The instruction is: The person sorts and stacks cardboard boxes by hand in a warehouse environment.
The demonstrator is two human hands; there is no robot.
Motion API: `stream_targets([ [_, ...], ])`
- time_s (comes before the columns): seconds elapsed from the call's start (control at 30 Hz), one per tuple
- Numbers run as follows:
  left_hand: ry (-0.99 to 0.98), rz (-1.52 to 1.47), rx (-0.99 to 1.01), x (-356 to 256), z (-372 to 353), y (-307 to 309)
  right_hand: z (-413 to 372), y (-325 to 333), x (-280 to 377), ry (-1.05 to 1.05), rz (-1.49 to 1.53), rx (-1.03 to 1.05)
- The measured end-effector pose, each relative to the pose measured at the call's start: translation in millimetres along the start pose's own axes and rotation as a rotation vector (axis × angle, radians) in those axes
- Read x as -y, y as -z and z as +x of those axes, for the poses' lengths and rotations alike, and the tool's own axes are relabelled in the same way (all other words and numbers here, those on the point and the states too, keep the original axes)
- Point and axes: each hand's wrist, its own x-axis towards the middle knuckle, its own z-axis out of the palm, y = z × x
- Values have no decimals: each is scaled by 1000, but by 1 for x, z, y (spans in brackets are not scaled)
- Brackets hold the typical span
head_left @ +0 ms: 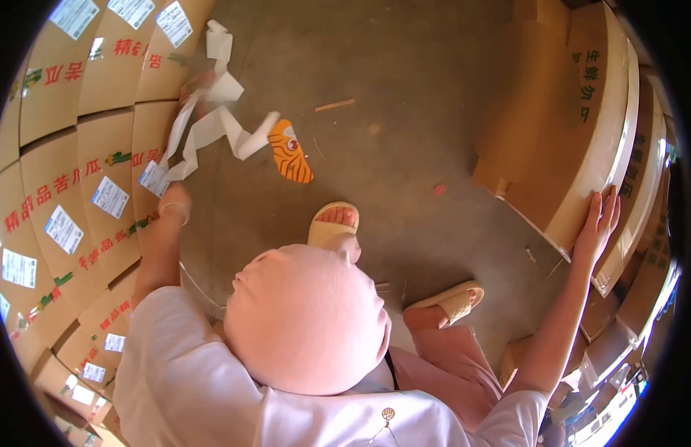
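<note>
My left hand (176, 203) is closed at the lower end of a white label (153, 179), beside the stacked cartons on the left. A long white paper strip (230, 132) trails from near it over the floor, curling in loops. My right hand (596, 223) lies with fingers spread on the edge of a large brown carton (584, 149) with green writing, at the right. Whether the label is on a carton or on the strip is hard to tell.
Stacked cartons (51, 186) with red writing and labels line the left. More cartons (634, 201) stand at the right. On the floor (405, 134) lie an orange striped piece (290, 153), a thin brown strip (335, 105) and a red scrap (440, 189).
</note>
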Motion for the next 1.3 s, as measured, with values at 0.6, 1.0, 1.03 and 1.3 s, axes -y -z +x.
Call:
stream_targets([
  [0.6,-579,-479,-583,-136,34,14,0,4,1,-101,22,-18],
  [1.0,-1510,-1204,633,-432,-136,149,41,13,1,-656,643,240],
  [1.03,-1472,-1268,714,-444,-151,150,38,16,10,-612,626,220],
  [1.3,-1357,-1625,1147,-480,-193,131,-59,-16,42,-419,533,153],
])
